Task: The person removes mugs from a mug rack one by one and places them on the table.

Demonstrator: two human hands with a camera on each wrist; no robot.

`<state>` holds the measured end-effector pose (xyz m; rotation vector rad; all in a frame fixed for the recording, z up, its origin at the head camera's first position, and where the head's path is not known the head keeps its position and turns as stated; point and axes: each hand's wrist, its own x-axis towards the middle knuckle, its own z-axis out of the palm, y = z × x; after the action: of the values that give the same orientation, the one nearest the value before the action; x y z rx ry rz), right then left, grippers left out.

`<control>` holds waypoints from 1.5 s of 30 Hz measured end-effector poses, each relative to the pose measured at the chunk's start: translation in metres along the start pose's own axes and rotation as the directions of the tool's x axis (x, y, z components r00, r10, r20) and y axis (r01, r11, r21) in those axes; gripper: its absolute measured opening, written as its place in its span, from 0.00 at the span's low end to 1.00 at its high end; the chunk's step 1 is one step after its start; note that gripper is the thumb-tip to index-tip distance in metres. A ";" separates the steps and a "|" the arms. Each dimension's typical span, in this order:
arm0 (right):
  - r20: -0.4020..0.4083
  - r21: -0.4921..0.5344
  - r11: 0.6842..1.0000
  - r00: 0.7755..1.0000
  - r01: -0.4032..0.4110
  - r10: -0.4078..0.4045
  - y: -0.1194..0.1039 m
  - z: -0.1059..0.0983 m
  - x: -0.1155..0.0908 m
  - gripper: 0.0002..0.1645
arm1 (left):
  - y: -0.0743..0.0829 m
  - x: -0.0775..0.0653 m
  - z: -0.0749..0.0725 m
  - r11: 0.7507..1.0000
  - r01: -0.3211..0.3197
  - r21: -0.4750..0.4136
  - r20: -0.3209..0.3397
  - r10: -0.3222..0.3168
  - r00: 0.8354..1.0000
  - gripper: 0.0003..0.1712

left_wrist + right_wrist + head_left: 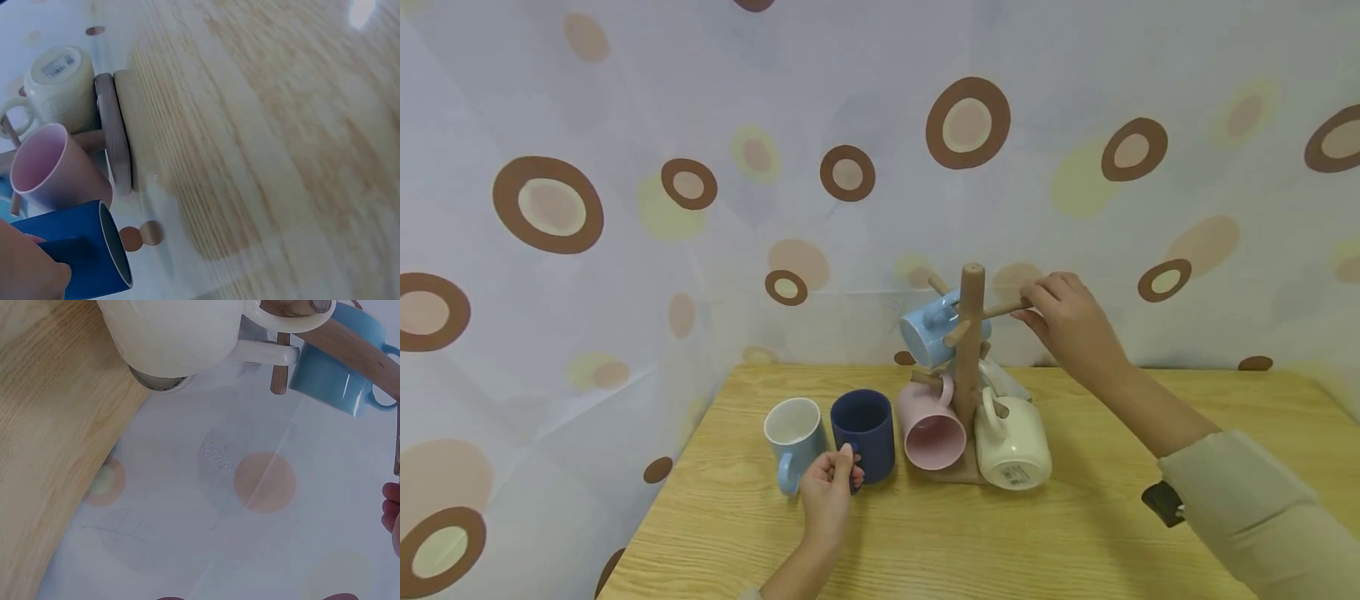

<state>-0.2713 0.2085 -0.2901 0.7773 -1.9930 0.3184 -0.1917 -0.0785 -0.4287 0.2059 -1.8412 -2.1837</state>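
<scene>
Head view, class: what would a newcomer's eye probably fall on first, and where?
Probably the wooden mug stand, right of the middle, with the right hand gripping one of its upper pegs. Left of the stand, the left hand holds a dark blue mug by its handle on the table. Behind everything, brown-ringed spots stand out on the pale backdrop.

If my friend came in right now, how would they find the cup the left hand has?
On the wooden table, find the mug tree. Just left of its pink mug is the dark blue mug, held by the left hand. Its other neighbour is a light blue mug; only this one is dark.
</scene>
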 end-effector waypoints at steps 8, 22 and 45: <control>-0.005 0.002 1.000 1.000 -0.004 0.004 0.001 0.001 0.000 0.12 | -0.005 0.004 0.001 0.999 -0.003 0.032 -0.014 0.003 1.000 0.16; -0.051 -0.035 0.999 0.999 -0.010 0.008 0.004 0.004 0.000 0.11 | -0.014 0.008 0.005 0.999 -0.012 0.034 -0.049 0.014 0.999 0.16; -0.087 -0.006 1.000 0.996 0.000 0.000 0.000 0.005 -0.001 0.11 | -0.016 0.011 0.005 0.999 -0.011 0.031 -0.061 0.013 0.998 0.15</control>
<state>-0.2741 0.2065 -0.2937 0.7475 -1.9115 0.3406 -0.2053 -0.0745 -0.4427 0.2645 -1.8391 -2.1183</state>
